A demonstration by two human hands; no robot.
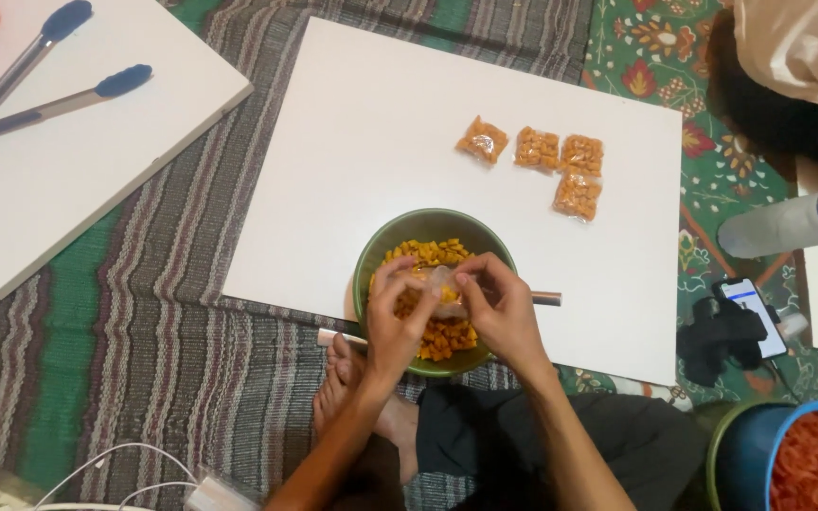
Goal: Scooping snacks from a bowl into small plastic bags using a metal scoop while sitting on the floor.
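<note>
From the head camera, your left hand [392, 322] and right hand [502, 317] meet over the green bowl [371, 248] of orange snack pieces [428, 254], both pinching a small clear plastic bag [444, 289] between fingertips, just above the pieces. The bowl sits at the near edge of a white board [362, 142], where four filled packets [546, 163] lie farther off; tongs [40, 85] rest on another board to the left.

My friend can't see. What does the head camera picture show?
Two hands, left hand and right hand, hold a small clear bag over a green bowl of orange snack pieces. Four filled bags lie on the white board behind it.
</note>
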